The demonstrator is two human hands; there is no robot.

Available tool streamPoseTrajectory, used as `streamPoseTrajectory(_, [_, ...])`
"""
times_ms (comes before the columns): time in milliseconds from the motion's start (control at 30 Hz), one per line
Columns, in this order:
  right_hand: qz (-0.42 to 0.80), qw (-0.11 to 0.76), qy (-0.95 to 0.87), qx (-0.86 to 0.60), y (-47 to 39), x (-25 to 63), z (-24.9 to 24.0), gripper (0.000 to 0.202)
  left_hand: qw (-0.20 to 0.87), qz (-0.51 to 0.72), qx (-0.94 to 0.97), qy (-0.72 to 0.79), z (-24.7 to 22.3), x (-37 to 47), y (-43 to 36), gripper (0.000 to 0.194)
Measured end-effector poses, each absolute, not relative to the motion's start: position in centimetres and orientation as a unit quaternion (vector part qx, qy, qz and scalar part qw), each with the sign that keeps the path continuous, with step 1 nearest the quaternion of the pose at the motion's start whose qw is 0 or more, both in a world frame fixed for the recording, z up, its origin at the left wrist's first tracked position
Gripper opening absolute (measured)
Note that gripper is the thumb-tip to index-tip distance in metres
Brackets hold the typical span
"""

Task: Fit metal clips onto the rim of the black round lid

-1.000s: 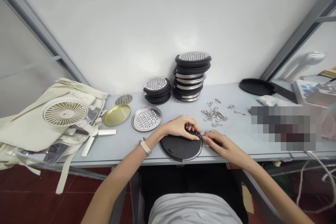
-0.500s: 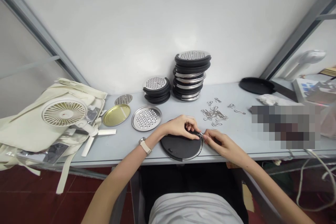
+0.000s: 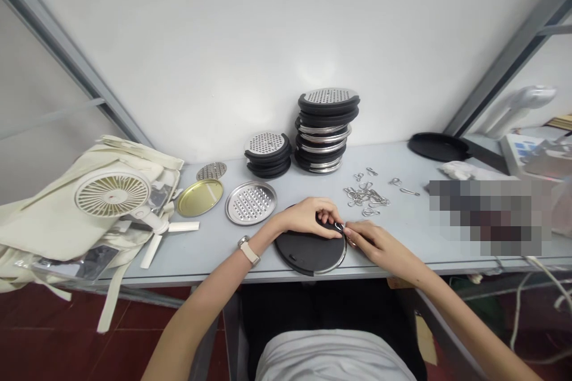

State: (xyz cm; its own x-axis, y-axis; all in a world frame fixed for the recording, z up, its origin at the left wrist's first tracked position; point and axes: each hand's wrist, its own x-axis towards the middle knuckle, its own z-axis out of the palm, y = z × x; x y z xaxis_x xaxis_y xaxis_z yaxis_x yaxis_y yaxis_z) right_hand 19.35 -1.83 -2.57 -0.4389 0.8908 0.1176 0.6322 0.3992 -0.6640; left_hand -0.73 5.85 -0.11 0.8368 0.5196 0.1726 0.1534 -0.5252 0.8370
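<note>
A black round disc (image 3: 308, 250) with a shiny metal rim on its right lies at the table's front edge. My left hand (image 3: 308, 216) rests over its far side, closed with thumb and fingers on the disc near its upper right edge. At that spot a small shiny wire clip (image 3: 340, 227) meets the edge. My right hand (image 3: 365, 238) pinches the clip from the right; its far end is hidden by my fingers. Beyond my hands lies a loose pile of similar wire clips (image 3: 365, 195).
A tall stack of black-rimmed graters (image 3: 327, 131) and a shorter stack (image 3: 268, 155) stand by the wall. A metal grater plate (image 3: 251, 203), a gold lid (image 3: 199, 197) and a fan (image 3: 111, 193) on a cream bag (image 3: 84, 232) are left. A black tray (image 3: 438, 147) sits right.
The wire clip has turned and sits closer in against the disc's edge, with my right fingers shifted slightly left. My left hand keeps its place on the disc.
</note>
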Motion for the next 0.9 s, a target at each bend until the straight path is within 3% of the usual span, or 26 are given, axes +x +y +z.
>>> streamPoseTrajectory(900, [0.278, 0.259, -0.793, -0.477, -2.18, 19.65, -3.13, 0.037, 0.461, 0.189, 0.848, 0.178, -0.12, -0.73, 5.95, 0.026])
